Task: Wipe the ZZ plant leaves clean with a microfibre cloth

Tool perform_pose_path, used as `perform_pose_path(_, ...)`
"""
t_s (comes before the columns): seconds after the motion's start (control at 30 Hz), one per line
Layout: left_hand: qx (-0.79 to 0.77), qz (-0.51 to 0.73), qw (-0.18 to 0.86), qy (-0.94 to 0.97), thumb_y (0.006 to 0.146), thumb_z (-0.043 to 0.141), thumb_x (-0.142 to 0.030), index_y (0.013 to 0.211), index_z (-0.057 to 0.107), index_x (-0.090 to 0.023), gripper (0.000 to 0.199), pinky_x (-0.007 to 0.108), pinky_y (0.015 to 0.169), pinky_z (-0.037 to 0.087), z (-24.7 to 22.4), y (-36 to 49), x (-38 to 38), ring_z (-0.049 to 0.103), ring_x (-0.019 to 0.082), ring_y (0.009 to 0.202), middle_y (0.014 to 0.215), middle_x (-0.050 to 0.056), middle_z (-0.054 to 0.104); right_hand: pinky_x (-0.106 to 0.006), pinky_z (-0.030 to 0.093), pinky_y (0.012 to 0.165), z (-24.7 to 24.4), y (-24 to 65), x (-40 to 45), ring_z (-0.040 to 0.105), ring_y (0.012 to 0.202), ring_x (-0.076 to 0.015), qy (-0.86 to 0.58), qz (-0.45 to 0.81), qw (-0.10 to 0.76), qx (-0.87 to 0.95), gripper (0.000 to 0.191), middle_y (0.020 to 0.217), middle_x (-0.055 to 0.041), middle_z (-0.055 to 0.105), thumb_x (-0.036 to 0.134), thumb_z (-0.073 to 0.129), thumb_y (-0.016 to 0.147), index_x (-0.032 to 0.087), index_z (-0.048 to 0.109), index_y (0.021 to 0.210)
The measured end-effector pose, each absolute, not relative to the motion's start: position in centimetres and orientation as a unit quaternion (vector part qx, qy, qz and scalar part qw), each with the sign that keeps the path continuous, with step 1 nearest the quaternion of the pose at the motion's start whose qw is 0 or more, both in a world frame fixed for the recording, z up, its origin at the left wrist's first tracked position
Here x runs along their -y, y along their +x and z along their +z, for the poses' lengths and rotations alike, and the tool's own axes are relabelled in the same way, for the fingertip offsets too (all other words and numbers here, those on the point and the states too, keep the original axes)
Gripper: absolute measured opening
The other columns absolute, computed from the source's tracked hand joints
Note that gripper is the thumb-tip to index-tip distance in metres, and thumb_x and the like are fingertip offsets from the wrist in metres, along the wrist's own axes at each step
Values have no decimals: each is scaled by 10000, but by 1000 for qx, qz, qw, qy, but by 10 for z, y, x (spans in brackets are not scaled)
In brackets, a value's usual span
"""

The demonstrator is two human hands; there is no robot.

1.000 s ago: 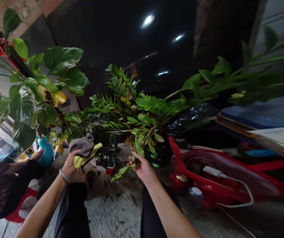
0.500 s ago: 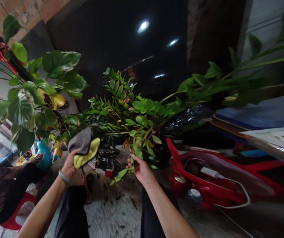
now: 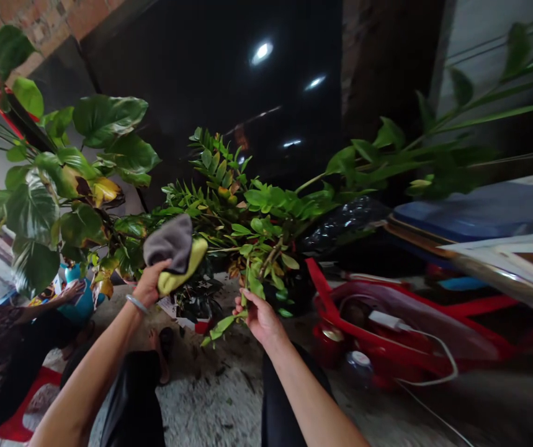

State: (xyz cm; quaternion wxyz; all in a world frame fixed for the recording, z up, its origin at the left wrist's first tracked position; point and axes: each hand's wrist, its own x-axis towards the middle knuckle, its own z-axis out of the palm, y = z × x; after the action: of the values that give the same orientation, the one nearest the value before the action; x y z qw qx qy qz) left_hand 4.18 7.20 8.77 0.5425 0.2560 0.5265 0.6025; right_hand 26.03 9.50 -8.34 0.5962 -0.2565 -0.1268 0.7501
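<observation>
Left fingers (image 3: 158, 269), mostly hidden, closed around a grey-yellow cloth (image 3: 172, 243), right fingers (image 3: 252, 297) in a pinch on a leafy sprig (image 3: 255, 285).

A home, though not certainly, is being suggested by the leafy houseplants (image 3: 270, 200) crowded between an exposed brick wall (image 3: 80, 17), grey floor (image 3: 210, 410) and red plastic stool (image 3: 8, 428).

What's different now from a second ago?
The left hand has moved up and rightward in view, carrying the grey-and-yellow cloth towards the middle plants. Nothing was newly taken or let go. The right hand stayed put, holding the sprig.
</observation>
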Motion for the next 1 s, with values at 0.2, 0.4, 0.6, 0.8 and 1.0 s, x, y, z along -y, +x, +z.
perform_pose_path(0.2, -540, 531, 558, 340, 582, 828, -123, 912, 749, -153, 341, 361, 698, 635, 87, 51, -42, 760, 266, 711, 787, 87, 799, -273, 524, 438, -85, 267, -96, 561, 416, -127, -246, 763, 583, 137, 325, 561, 12, 674, 275, 900, 560, 198, 666, 773)
perform_pose_path(0.4, -496, 670, 431, 346, 655, 821, -143, 964, 728, -142, 323, 324, 762, 595, 131, 66, -105, 748, 212, 746, 815, 40, 801, -270, 523, 459, -86, 265, -96, 561, 428, -119, -240, 759, 588, 143, 295, 570, 18, 676, 284, 889, 599, 202, 658, 764)
perform_pose_path(0.6, -563, 551, 506, 350, 533, 843, -138, 838, 747, -123, 321, 329, 639, 595, 74, 73, -74, 707, 224, 630, 771, 86, 786, -268, 531, 458, -88, 263, -96, 572, 430, -123, -242, 758, 589, 138, 289, 577, 11, 686, 279, 882, 608, 197, 675, 792)
perform_pose_path(0.8, -504, 616, 478, 371, 508, 863, -146, 913, 748, -157, 422, 345, 690, 613, 126, 67, -71, 740, 252, 717, 829, 61, 793, -273, 535, 472, -88, 267, -98, 585, 446, -130, -230, 768, 579, 147, 279, 586, 12, 689, 277, 874, 623, 201, 680, 808)
perform_pose_path(1.0, -546, 666, 404, 307, 551, 859, -119, 877, 731, -134, 351, 308, 685, 605, 103, 71, -118, 733, 210, 686, 762, 55, 778, -288, 555, 490, -84, 263, -96, 607, 473, -139, -229, 772, 582, 114, 309, 619, -2, 705, 255, 870, 610, 190, 701, 861)
